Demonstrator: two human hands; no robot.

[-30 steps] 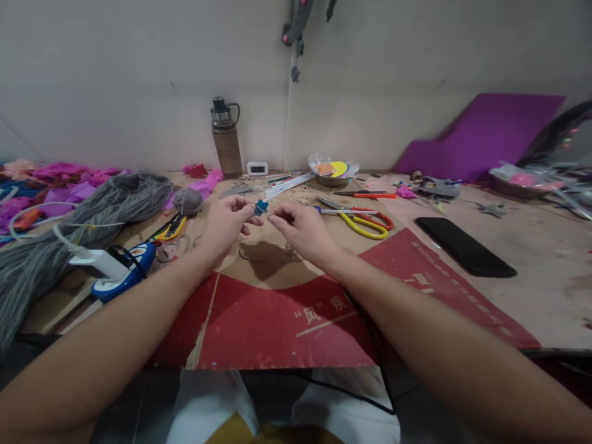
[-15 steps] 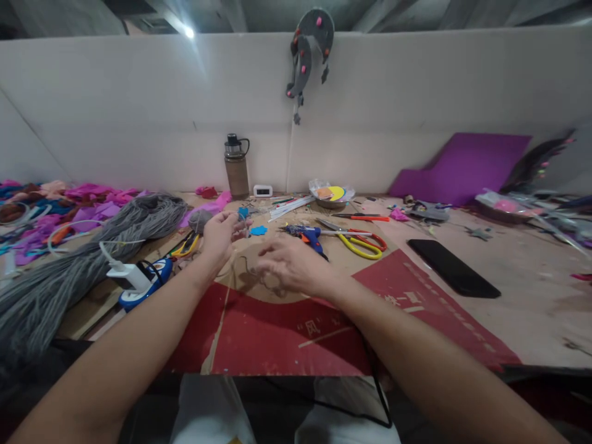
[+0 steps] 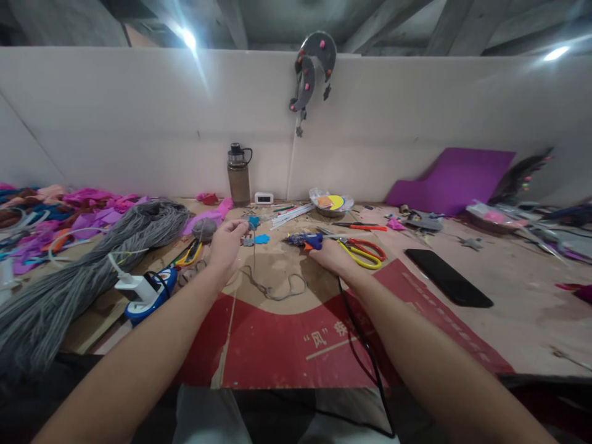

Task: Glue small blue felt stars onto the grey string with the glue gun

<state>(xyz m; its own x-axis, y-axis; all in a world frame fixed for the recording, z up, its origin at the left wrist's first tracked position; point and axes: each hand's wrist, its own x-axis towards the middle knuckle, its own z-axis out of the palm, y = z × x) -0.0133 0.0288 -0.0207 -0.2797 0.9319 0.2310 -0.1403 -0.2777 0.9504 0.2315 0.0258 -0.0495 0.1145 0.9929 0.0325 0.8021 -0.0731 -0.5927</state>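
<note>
A plain white wall panel [image 3: 139, 129] closes off the far side of the room. Against it stands a pale, stained work table [image 3: 504, 333]. A red-and-brown printed cardboard sheet [image 3: 272, 345] covers the near middle of the table. A long skein of grey yarn [image 3: 124, 246] lies at left.

My right hand [image 3: 333, 256] is at the near right end of the blue plastic glue gun [image 3: 315, 239] with an orange trigger. It covers the handle; I cannot tell whether the fingers are closed around it. The gun's long axis runs left to right, nozzle to the left, directed roughly toward my left hand [image 3: 225, 243]. The right hand is the nearer one; the left is well apart from the nozzle.

My left fingertips appear pressed together on a small blue star-shaped, felt-like piece [image 3: 254, 221], just far of a flat blue scalloped piece [image 3: 262, 238]. A thin grey yarn strand [image 3: 277, 299] hangs below the star and loops across the cardboard.
</note>
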